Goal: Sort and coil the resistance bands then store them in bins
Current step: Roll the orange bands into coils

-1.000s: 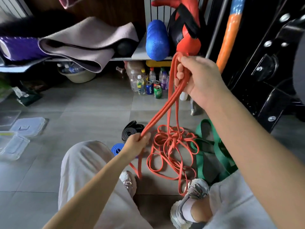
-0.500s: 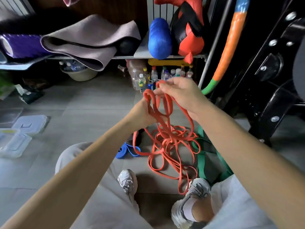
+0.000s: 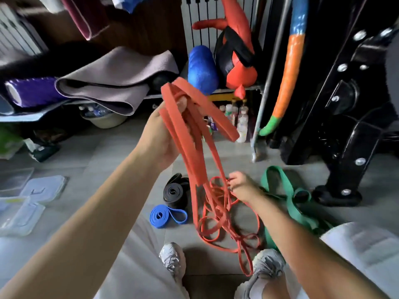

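Observation:
My left hand (image 3: 162, 134) is raised and grips several gathered loops of the orange resistance band (image 3: 194, 134). The rest of that band hangs down into a tangle on the floor between my feet. Low over the tangle, my right hand (image 3: 241, 185) pinches a strand of the same orange band. A coiled black band (image 3: 173, 192) and a coiled blue band (image 3: 166, 215) lie on the tiles left of the tangle. A wide green band (image 3: 287, 197) lies loose to the right, partly under my right arm.
Clear plastic bins and lids (image 3: 23, 201) sit on the floor at far left. A low shelf holds a grey mat (image 3: 112, 80), a purple roller (image 3: 30, 91) and a blue roller (image 3: 201, 69). Bottles (image 3: 239, 119) stand under it. A black machine frame (image 3: 345, 130) blocks the right.
The gathered loops passed from my right hand to my left, which rose with them. My right hand dropped to the floor tangle and pinched a strand.

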Available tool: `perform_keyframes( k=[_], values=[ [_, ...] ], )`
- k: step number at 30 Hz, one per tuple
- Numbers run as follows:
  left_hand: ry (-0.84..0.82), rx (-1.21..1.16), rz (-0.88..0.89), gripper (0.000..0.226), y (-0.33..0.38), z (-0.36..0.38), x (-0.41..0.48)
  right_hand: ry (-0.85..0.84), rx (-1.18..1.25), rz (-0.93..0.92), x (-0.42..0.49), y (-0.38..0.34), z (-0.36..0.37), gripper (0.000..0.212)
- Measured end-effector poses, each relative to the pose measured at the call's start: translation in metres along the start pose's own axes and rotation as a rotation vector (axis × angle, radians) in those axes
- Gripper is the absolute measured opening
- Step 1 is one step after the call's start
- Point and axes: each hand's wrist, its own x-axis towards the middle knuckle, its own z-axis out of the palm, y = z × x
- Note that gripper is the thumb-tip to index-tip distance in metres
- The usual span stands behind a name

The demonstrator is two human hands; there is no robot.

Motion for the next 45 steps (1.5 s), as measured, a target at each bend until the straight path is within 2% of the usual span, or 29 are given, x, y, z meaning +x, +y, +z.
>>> perform_keyframes(
  k=[2,4,5,7,9,12,15,16,18,20,23,27,32,34,37,39,41,43,45],
  values=[
    [-0.067,-0.048,-0.018,0.032,0.010,0.000,-0.001,-0.157,-0.071,0.064,-0.003,0.040,0.032,0.049],
    [-0.069,-0.052,-0.014,0.036,0.019,-0.003,-0.001,-0.238,-0.018,0.138,-0.014,0.061,0.060,0.051],
    [-0.043,-0.041,-0.019,0.039,0.023,-0.005,-0.002,-0.242,-0.005,0.148,-0.020,0.067,0.071,0.046],
    [0.073,-0.010,-0.048,0.042,0.027,-0.013,0.000,-0.229,-0.053,0.103,-0.027,0.073,0.083,0.022],
    [0.200,0.011,-0.069,0.038,0.025,-0.027,0.002,-0.159,-0.122,0.104,-0.031,0.069,0.080,0.002],
    [0.316,0.073,-0.151,0.029,0.006,-0.048,0.002,-0.110,-0.172,0.081,-0.026,0.060,0.056,0.018],
    [0.422,0.114,-0.264,0.048,-0.032,-0.065,0.001,-0.195,-0.067,0.017,-0.030,0.038,0.027,0.017],
    [0.453,0.125,-0.286,0.048,-0.046,-0.069,0.001,-0.212,-0.033,-0.036,-0.034,0.029,0.018,0.015],
    [0.493,0.172,-0.336,0.032,-0.073,-0.075,0.003,-0.202,-0.040,-0.162,-0.042,0.007,0.002,0.016],
    [0.496,0.240,-0.418,0.025,-0.097,-0.078,0.003,-0.185,0.035,-0.245,-0.051,-0.016,-0.011,0.018],
    [0.500,0.315,-0.512,0.025,-0.126,-0.080,-0.001,-0.212,0.239,-0.304,-0.065,-0.048,-0.033,0.010],
    [0.513,0.435,-0.558,0.024,-0.153,-0.090,-0.013,-0.282,0.339,-0.449,-0.085,-0.082,-0.056,0.003],
    [0.476,0.506,-0.581,0.015,-0.173,-0.102,-0.027,-0.300,0.454,-0.602,-0.093,-0.114,-0.074,0.012],
    [0.478,0.485,-0.586,0.010,-0.176,-0.104,-0.028,-0.297,0.496,-0.613,-0.087,-0.120,-0.075,0.012],
    [0.505,0.446,-0.571,0.007,-0.180,-0.106,-0.027,-0.286,0.374,-0.590,-0.078,-0.122,-0.069,0.007],
    [0.519,0.447,-0.558,0.007,-0.181,-0.109,-0.026,-0.324,0.481,-0.576,-0.074,-0.121,-0.069,0.001],
    [0.536,0.443,-0.553,0.008,-0.183,-0.112,-0.028,-0.318,0.529,-0.574,-0.072,-0.123,-0.071,0.005],
    [0.553,0.436,-0.548,0.008,-0.185,-0.112,-0.031,-0.295,0.426,-0.600,-0.074,-0.126,-0.073,0.011],
    [0.565,0.410,-0.541,0.008,-0.187,-0.114,-0.032,-0.341,0.497,-0.607,-0.077,-0.132,-0.077,0.009]
  ],
)
